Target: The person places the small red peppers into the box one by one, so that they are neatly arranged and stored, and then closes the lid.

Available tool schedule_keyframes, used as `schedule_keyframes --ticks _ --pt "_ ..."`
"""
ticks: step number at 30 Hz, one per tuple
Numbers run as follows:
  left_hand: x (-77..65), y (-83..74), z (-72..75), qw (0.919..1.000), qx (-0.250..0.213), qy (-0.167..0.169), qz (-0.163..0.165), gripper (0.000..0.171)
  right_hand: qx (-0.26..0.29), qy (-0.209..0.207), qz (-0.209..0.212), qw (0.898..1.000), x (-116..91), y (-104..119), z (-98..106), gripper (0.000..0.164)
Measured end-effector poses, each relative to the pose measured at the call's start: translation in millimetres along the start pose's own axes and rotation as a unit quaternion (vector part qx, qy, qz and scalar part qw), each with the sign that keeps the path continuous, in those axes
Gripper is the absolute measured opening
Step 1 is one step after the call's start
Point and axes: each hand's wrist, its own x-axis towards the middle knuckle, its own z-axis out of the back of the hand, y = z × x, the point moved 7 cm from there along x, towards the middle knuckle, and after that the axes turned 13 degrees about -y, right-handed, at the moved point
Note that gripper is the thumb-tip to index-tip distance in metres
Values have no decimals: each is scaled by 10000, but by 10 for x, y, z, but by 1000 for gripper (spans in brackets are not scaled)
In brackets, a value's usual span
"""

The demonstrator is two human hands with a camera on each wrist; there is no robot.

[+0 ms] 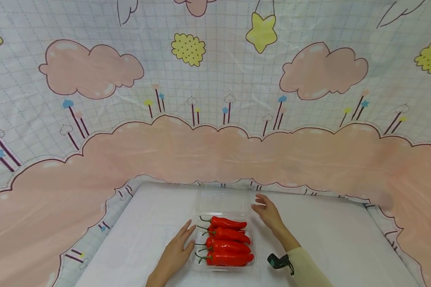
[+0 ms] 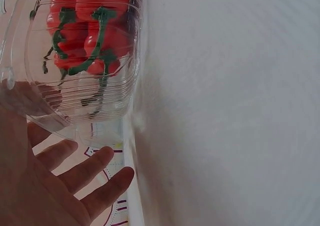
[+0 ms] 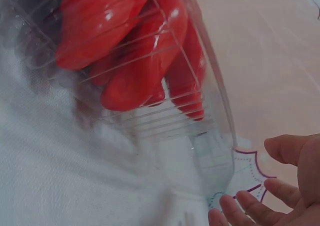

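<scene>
A clear plastic clamshell box [image 1: 224, 268] stands on the white table with its lid [image 1: 222, 201] folded back, away from me. Several red peppers [image 1: 231, 246] with green stems lie stacked in it, stems toward the left. My left hand [image 1: 176, 251] is beside the box's left wall, its fingers extended and spread; in the left wrist view the ridged wall [image 2: 107, 103] is just past the fingers. My right hand [image 1: 269, 213] hovers by the lid's right edge, fingers loosely bent and holding nothing. In the right wrist view the pepper tips [image 3: 117, 98] show through the box's side.
A white cloth covers the table [image 1: 327, 235]. Behind and around it hangs a curtain [image 1: 215, 155] printed with clouds and stars. A dark device [image 1: 278, 261] is strapped at the right wrist, near the sleeve [image 1: 305, 267].
</scene>
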Motion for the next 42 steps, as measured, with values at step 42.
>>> schedule_keyframes --ticks 42 --pt "0 64 -62 9996 31 172 213 46 1642 859 -1527 9707 60 -311 -285 53"
